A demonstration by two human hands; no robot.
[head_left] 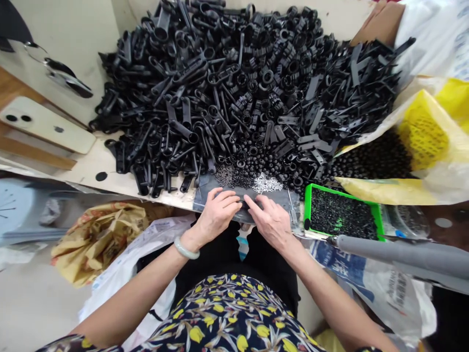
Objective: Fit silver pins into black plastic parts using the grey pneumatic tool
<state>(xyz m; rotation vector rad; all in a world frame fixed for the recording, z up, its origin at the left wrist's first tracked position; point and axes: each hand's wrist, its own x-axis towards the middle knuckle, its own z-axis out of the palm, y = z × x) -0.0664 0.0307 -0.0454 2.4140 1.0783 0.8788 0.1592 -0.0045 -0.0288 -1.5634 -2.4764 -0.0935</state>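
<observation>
My left hand point(219, 213) and my right hand point(270, 220) meet at the near edge of a dark mat point(205, 188). Between their fingertips is a small black part point(246, 199), mostly hidden, with the fingers of both hands closed on it. Just beyond the hands lie a pile of small silver pins point(267, 184) and a patch of tiny dark pieces point(224, 175). Small round black parts point(252, 164) lie behind them. A large heap of black plastic parts point(220, 83) covers the table further back.
A green tray point(308, 208) of small black pieces stands at the right, near a grey pen-shaped tool point(388, 248). A yellow and white bag point(425, 132) holds black beads. At the left are a phone point(47, 124) and keys point(66, 78). A brown bag point(102, 239) sits below the table.
</observation>
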